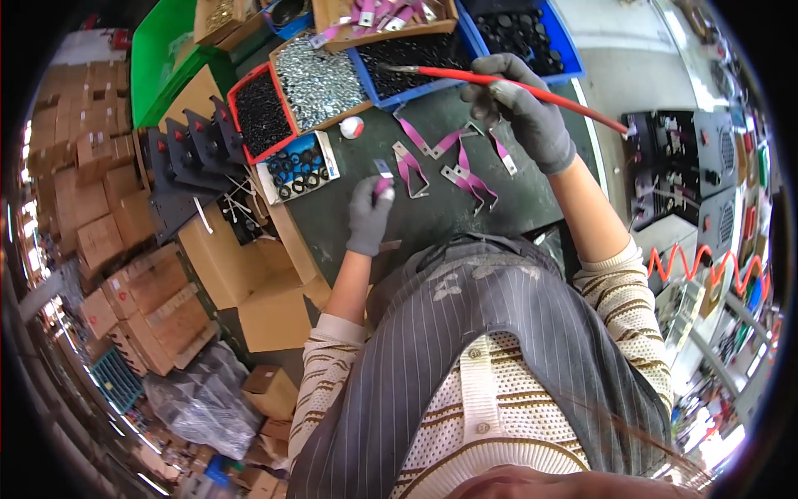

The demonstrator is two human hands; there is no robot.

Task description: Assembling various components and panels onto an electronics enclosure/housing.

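In front of the blue bin (381, 103), a purple-banded strip (383, 170), probably light, stiff and best grasped mid-length, is pinched by fingers of the left hand (369, 219); a red-handled tool (453, 74) is clasped by the right hand (529, 113), fingers curled.

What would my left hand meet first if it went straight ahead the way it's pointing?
Your left hand would probably meet the near edge of the blue bin, passing close to the white ball. Its height is hard to judge.
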